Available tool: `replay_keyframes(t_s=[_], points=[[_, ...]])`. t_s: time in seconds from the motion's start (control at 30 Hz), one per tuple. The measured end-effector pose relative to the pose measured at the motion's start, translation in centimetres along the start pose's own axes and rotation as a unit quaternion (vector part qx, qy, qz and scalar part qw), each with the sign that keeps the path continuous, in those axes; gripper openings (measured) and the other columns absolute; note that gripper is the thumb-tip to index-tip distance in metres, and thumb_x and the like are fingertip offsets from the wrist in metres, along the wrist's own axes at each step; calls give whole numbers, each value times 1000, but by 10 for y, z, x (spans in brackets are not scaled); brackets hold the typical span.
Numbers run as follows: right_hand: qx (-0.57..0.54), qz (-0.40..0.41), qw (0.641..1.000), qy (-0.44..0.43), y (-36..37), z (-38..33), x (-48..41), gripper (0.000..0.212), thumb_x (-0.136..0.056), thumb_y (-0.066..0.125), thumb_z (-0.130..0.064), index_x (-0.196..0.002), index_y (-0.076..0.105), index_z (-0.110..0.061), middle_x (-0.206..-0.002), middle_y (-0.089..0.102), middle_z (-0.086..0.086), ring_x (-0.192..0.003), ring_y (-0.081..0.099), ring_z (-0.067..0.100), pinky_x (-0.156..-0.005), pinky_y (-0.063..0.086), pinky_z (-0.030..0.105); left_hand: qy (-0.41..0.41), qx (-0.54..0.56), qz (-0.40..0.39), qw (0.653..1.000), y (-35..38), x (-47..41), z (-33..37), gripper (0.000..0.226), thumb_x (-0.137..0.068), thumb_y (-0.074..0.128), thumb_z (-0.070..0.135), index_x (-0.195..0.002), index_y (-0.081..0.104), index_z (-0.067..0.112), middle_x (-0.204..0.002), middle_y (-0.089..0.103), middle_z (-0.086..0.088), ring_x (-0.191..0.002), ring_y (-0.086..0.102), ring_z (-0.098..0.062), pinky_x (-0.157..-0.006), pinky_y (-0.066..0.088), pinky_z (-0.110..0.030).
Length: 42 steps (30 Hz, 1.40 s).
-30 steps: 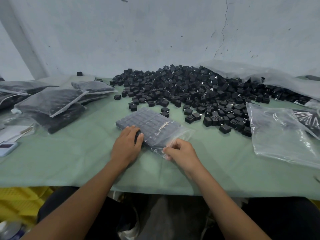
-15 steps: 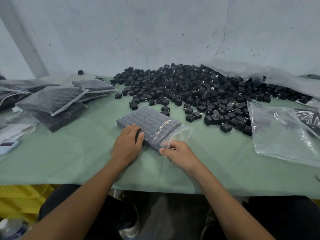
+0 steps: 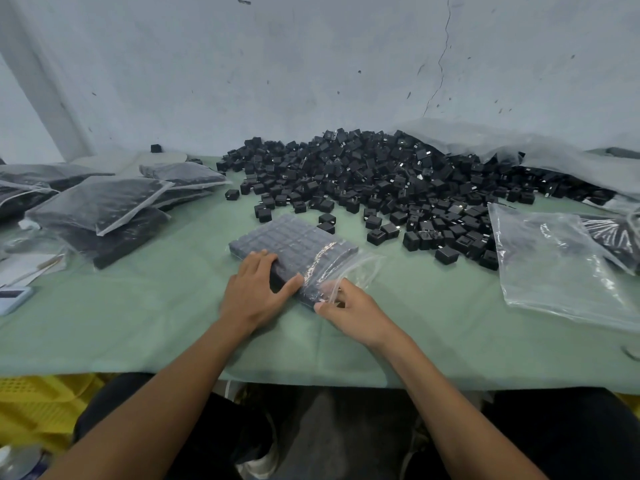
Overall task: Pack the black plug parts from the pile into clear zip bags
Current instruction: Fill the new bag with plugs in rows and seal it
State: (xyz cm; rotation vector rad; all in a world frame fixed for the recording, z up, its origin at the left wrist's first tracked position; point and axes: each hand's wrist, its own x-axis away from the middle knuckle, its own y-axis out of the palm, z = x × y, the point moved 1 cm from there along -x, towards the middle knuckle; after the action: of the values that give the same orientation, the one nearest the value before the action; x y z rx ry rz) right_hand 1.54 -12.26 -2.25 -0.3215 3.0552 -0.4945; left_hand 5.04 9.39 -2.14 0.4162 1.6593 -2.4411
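A clear zip bag (image 3: 294, 242) filled with neat rows of black plug parts lies flat on the green table (image 3: 138, 323) in front of me. My left hand (image 3: 254, 289) rests flat on the bag's near left corner, pressing it down. My right hand (image 3: 349, 308) pinches the bag's loose clear mouth at its near right end. Behind the bag spreads a big pile of loose black plug parts (image 3: 381, 181), reaching to the wall.
Several filled bags (image 3: 100, 206) are stacked at the left. Empty clear bags (image 3: 561, 268) lie at the right, and a large plastic sheet (image 3: 519, 147) covers the pile's far right. A small white device (image 3: 14, 299) sits at the left edge. A yellow crate (image 3: 34, 407) is below the table.
My right hand has slid left along the bag's mouth towards my left hand. My left thumb has spread out over the bag. The bag itself stays in place.
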Motion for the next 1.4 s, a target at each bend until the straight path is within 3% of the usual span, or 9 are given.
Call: replay_keyframes(t_s=[0.2,0.33,0.5,0.7,0.87,1.03,1.2,1.4], points=[[16,31,999,2,4,1,4,27,-80,68,-24,-104,61,-32,-103,68,-10,-94,65,11,-85,54,34,-1,-19,-19,1000,0,0,1,96,-76,23,94,-145,40,29,-162,31,-2,-151,22,-22,-116,32,-53],[58,59,997,-2,7,2,7,34,-74,76,-35,-104,60,-33,-96,68,-12,-90,66,7,-81,55,31,-6,-17,-20,1000,0,1,1,97,-75,23,93,-146,40,29,-163,29,-1,-152,20,-20,-117,31,-51],[122,113,986,-17,14,-1,9,25,-75,73,-31,-87,51,-28,-80,64,-8,-78,63,11,-70,51,31,-3,-19,-16,1000,0,1,2,98,-75,22,93,-146,41,28,-162,30,-2,-152,21,-21,-117,31,-51],[129,110,985,-24,14,-1,11,25,-76,73,-29,-88,51,-25,-81,64,-7,-78,62,13,-70,50,31,-4,-15,-17,1000,1,1,1,95,-77,24,92,-145,42,28,-162,31,-1,-151,22,-21,-117,30,-50],[159,110,981,-31,14,0,15,33,-80,72,-37,-83,41,-27,-79,62,-9,-74,59,11,-66,46,31,25,0,-3,1000,-1,4,4,96,-78,28,91,-148,39,26,-164,28,-2,-152,21,-21,-118,30,-50],[165,94,981,-43,12,-2,17,37,-84,70,-38,-77,34,-31,-69,56,-9,-61,50,4,-56,35,22,45,-10,-19,999,-1,5,7,97,-77,30,91,-148,40,26,-162,32,3,-151,25,-17,-117,31,-46],[173,72,979,-75,11,-3,18,30,-92,62,-34,-87,36,-20,-69,51,-5,-64,48,16,-65,41,36,46,2,-27,999,0,3,5,92,-82,28,88,-149,40,26,-162,32,4,-150,25,-16,-119,29,-45],[194,62,975,-92,11,-4,18,29,-92,60,-36,-85,36,-23,-75,54,0,-70,51,18,-70,45,38,27,22,-24,999,-1,4,7,85,-84,26,87,-144,44,29,-161,34,5,-150,27,-15,-118,31,-46]])
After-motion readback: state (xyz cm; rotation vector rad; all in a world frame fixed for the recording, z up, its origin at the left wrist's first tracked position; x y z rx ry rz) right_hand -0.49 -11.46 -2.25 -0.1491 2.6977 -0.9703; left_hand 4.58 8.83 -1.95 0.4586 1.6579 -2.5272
